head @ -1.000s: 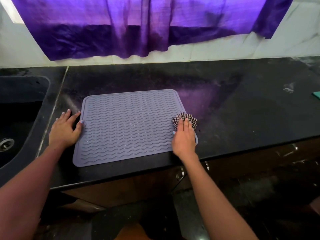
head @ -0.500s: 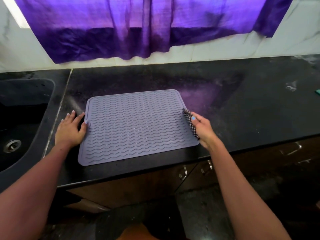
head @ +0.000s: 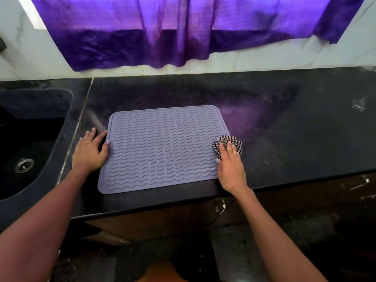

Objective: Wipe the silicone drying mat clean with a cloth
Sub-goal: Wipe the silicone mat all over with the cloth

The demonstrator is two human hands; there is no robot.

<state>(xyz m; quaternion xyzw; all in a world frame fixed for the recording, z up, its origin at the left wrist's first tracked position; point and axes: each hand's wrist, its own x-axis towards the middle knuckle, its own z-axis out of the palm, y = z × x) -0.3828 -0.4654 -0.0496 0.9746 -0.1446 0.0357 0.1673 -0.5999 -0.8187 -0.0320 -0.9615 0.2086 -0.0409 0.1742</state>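
Head view, left to right: left hand (head: 89, 152) lies flat, fingers spread, on the counter (head: 284, 139), its thumb pinning the mat's left edge. The mat (head: 160, 149) runs long side to side, so unwiped ridges lie leftward from the cloth (head: 227, 144). Right hand (head: 231, 167), nearer it, presses that cloth down at the right edge under flat, extended fingers.

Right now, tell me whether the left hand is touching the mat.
Touching. The head view shows the left hand flat on the counter, its thumb tip lying over the left rim of the mat, with no gap visible.
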